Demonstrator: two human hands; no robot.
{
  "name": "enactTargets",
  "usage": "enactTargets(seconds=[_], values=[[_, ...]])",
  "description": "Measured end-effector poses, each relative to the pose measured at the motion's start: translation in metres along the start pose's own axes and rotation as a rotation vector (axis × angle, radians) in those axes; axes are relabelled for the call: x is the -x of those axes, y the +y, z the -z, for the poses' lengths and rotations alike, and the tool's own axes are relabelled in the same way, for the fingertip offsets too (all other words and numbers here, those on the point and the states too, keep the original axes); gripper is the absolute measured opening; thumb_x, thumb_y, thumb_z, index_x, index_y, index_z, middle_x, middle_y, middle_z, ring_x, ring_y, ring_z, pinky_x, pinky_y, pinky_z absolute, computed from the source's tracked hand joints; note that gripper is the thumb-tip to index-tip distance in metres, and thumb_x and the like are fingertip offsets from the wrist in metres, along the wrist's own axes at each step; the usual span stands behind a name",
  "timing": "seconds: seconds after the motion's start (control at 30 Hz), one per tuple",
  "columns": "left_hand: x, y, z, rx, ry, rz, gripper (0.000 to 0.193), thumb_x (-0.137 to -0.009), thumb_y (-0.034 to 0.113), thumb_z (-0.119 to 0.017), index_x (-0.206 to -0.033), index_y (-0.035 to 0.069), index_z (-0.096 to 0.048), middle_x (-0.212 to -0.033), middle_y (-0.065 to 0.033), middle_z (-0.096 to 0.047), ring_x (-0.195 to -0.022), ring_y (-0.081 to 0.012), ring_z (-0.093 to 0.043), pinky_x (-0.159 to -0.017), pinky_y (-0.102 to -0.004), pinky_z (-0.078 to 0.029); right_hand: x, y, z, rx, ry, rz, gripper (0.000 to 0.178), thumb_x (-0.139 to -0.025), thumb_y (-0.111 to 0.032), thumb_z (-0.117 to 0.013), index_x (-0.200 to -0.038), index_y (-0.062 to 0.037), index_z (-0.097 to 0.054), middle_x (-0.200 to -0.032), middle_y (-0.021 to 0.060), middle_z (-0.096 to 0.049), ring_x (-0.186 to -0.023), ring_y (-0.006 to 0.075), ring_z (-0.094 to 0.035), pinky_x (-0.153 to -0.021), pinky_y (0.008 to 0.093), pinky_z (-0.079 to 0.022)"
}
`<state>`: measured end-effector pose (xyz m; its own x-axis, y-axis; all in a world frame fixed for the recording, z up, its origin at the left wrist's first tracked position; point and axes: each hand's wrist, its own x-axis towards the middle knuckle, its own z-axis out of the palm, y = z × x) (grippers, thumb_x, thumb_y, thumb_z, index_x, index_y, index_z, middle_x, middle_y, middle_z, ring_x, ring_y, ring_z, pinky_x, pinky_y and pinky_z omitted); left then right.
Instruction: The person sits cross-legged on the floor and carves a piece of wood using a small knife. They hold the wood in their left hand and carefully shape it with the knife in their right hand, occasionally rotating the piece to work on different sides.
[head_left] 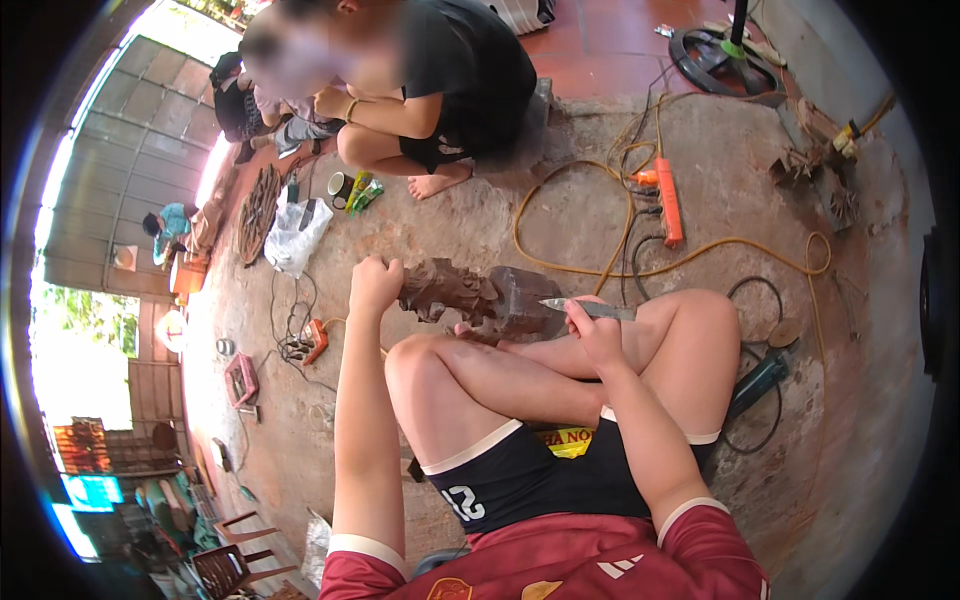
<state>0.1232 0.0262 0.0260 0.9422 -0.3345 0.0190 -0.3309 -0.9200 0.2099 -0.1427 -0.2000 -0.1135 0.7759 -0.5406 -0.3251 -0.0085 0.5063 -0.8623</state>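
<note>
A brown carved wooden figure (450, 288) lies on its side in front of my crossed legs, with a squared dark base (528, 303) at its right end. My left hand (375, 285) is closed around the figure's left end. In my right hand (594, 332) is a slim grey pointed carving tool (622, 313), held in a pinch. Its light, sharp tip points left and lies over the base; whether it touches the wood, I cannot tell. One of my bare feet is partly hidden behind the carving's lower edge.
An orange power strip (668, 202) with a looping yellow cord (517, 225) lies beyond my right knee. Another red socket block (316, 342) is to the left. A person (460, 80) squats ahead, near a white plastic bag (297, 235) and a cup (340, 185). A green power tool (760, 384) lies right.
</note>
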Motion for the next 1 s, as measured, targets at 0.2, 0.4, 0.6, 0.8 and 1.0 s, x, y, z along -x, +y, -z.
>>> enactTargets(seconds=[0.2,0.4,0.6,0.8,1.0], values=[[0.006,-0.003,-0.004,0.181,0.007,-0.165,0.029,-0.081,0.022,-0.060,-0.082,-0.005,-0.068,-0.077,-0.0280,-0.067,-0.078,-0.0431,-0.068,-0.074,-0.0444,-0.054,-0.006,0.012,-0.001,0.053,-0.119,0.020,0.018,-0.093,-0.021,-0.072,-0.093,-0.0033,-0.069,-0.073,-0.0007,-0.064,-0.064,0.0069,-0.056,-0.058,0.0246,-0.045],[-0.003,-0.003,-0.007,0.111,0.059,-0.181,0.028,-0.081,0.022,-0.060,-0.083,-0.005,-0.068,-0.076,-0.0272,-0.066,-0.076,-0.0418,-0.068,-0.074,-0.0434,-0.054,-0.008,0.015,-0.005,0.139,-0.092,0.005,0.016,-0.093,-0.019,-0.072,-0.094,-0.0042,-0.069,-0.073,-0.0018,-0.064,-0.065,0.0062,-0.056,-0.058,0.0254,-0.046],[-0.007,0.013,-0.006,0.116,0.034,-0.194,0.029,-0.080,0.023,-0.061,-0.083,-0.004,-0.069,-0.077,-0.0270,-0.067,-0.079,-0.0424,-0.068,-0.075,-0.0434,-0.055,-0.007,0.002,-0.008,0.128,-0.068,0.020,0.018,-0.093,-0.021,-0.072,-0.097,-0.0039,-0.071,-0.073,-0.0002,-0.065,-0.063,0.0069,-0.056,-0.057,0.0250,-0.046],[0.011,0.043,0.006,0.141,-0.009,-0.271,0.023,-0.080,0.019,-0.061,-0.082,-0.003,-0.065,-0.074,-0.0260,-0.066,-0.071,-0.0416,-0.067,-0.070,-0.0438,-0.054,-0.007,-0.007,-0.006,-0.005,-0.089,-0.057,0.025,-0.095,-0.021,-0.070,-0.110,-0.0015,-0.071,-0.074,0.0030,-0.068,-0.060,0.0062,-0.057,-0.056,0.0229,-0.047],[0.052,0.039,0.013,0.162,0.035,-0.286,0.016,-0.081,0.015,-0.060,-0.080,-0.002,-0.060,-0.070,-0.0247,-0.063,-0.068,-0.0424,-0.065,-0.064,-0.0452,-0.053,-0.002,-0.021,-0.002,-0.093,-0.153,-0.002,0.027,-0.097,-0.015,-0.068,-0.119,0.0001,-0.070,-0.077,0.0038,-0.069,-0.061,0.0067,-0.058,-0.057,0.0215,-0.048]])
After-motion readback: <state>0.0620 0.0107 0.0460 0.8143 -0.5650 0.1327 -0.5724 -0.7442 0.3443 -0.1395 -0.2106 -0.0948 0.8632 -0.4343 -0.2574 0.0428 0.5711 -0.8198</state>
